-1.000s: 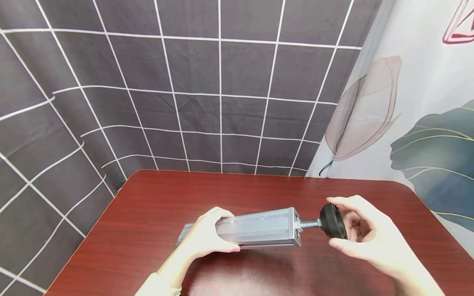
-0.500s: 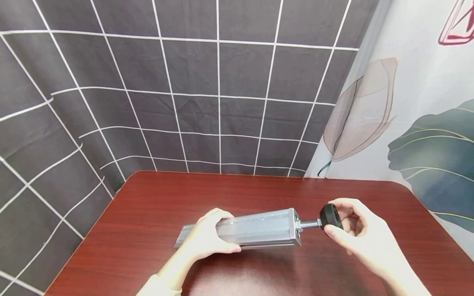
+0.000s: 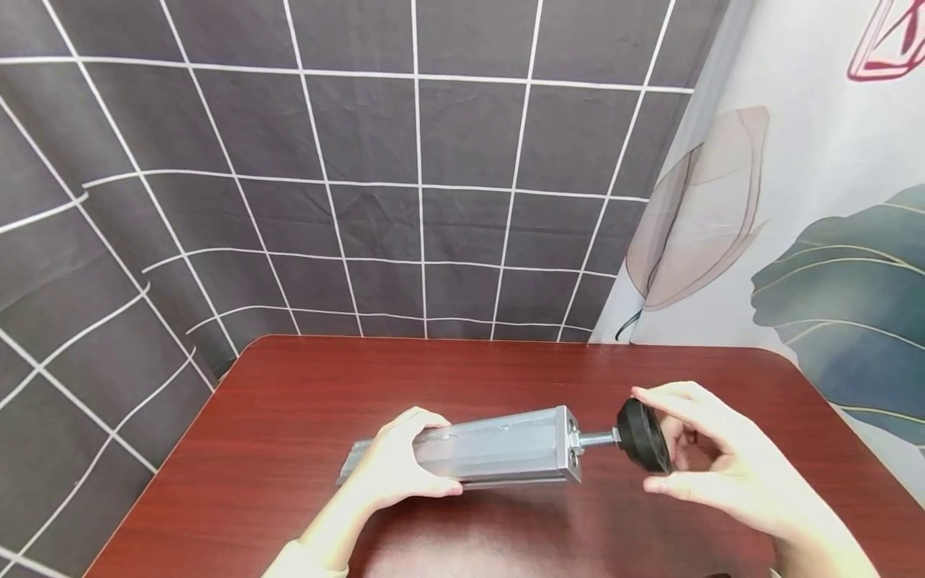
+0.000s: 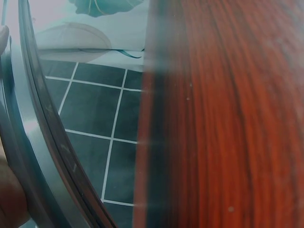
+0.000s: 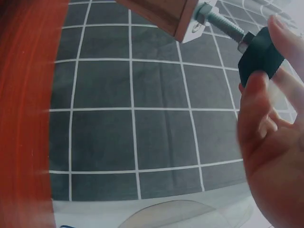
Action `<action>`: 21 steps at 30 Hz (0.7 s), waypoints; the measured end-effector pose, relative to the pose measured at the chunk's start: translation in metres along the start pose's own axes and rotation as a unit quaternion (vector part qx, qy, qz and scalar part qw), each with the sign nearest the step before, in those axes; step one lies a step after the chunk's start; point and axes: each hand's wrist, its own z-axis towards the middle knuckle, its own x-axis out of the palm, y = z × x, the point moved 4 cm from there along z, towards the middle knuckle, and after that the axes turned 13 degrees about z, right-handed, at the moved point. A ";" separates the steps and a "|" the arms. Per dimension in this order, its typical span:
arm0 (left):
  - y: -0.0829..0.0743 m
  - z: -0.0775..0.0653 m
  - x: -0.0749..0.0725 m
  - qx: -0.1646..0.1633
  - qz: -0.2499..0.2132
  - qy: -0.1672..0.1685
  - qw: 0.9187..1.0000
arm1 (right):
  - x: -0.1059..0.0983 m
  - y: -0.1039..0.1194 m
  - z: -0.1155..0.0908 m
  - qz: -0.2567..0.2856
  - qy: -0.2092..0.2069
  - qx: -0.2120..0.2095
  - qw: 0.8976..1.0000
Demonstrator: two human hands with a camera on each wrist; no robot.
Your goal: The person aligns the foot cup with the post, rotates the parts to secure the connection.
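Note:
Across the middle of the head view, above the table, lies a silver aluminium profile (image 3: 499,443). My left hand (image 3: 401,461) grips it near its left part, thumb in front and fingers behind. From its right end sticks a threaded rod (image 3: 598,438) with nuts, which carries a black levelling foot (image 3: 641,436). My right hand (image 3: 730,457) holds the foot's rim between thumb and fingers, forefinger at the top and thumb at the bottom. In the right wrist view, thumb and fingers surround the foot (image 5: 260,56). The profile (image 4: 47,142) crosses the left wrist view's left side.
A red-brown wooden table (image 3: 347,377) with rounded corners lies below. Behind it hangs a dark grey curtain (image 3: 462,225) with white grid lines. A pale curtain (image 3: 694,241) with leaf prints hangs at the right, close to the table's edge.
The right thumb has slid back from the foot's front to its lower rim, and the fingers have spread wider. The foot's tilt has changed. The left hand keeps its grip on the profile.

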 end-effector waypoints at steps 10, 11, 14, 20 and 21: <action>0.005 -0.005 0.001 -0.013 0.024 -0.002 1.000 | 0.005 -0.004 0.006 -0.033 0.011 -0.007 0.999; 0.004 -0.006 0.000 -0.013 0.029 -0.003 1.000 | 0.006 -0.003 0.006 -0.032 0.020 -0.013 0.999; 0.001 -0.005 -0.001 -0.004 0.036 -0.003 0.999 | 0.004 0.000 0.006 -0.051 0.038 -0.034 0.997; -0.010 0.000 0.004 0.019 0.038 0.013 0.999 | -0.004 0.007 -0.002 -0.098 0.013 -0.017 0.995; -0.011 0.001 0.006 0.021 0.039 0.015 0.999 | -0.005 0.008 -0.004 -0.099 0.008 -0.008 0.995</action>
